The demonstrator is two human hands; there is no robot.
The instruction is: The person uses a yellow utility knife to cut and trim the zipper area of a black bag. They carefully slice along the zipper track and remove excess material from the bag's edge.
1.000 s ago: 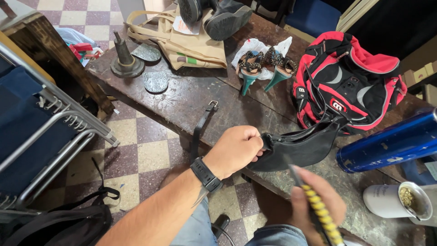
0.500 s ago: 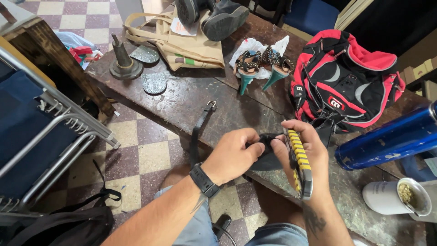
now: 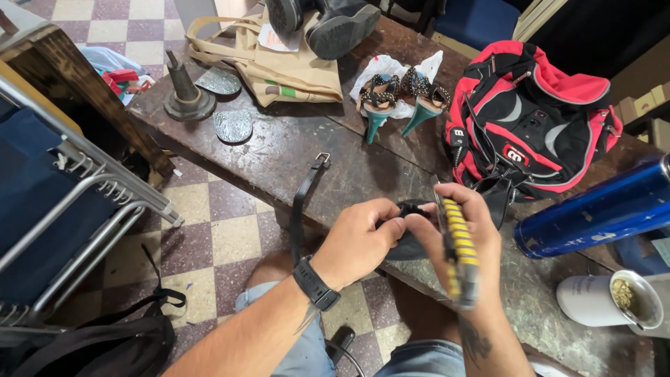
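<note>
My left hand (image 3: 359, 239) pinches a black strap piece (image 3: 408, 209) over the front edge of a dark worn table (image 3: 293, 150). My right hand (image 3: 464, 244) grips a tool with a yellow and black striped handle (image 3: 459, 246) and also touches the black piece with its fingertips. A long black strap with a metal buckle (image 3: 307, 188) lies on the table just left of my hands and hangs over the edge. My left wrist carries a black watch (image 3: 315, 283).
A red and black backpack (image 3: 534, 126) sits behind my hands. A pair of teal high-heeled sandals (image 3: 398, 98), a tan bag (image 3: 272, 66), a black boot (image 3: 335, 24) and an iron shoe last (image 3: 187, 94) stand further back. A blue cylinder (image 3: 593, 209) and a white cup (image 3: 614, 300) lie right.
My right hand rose from below the table edge with the striped tool and met my left hand on the black piece. The black piece now looks smaller, bunched between the fingers.
</note>
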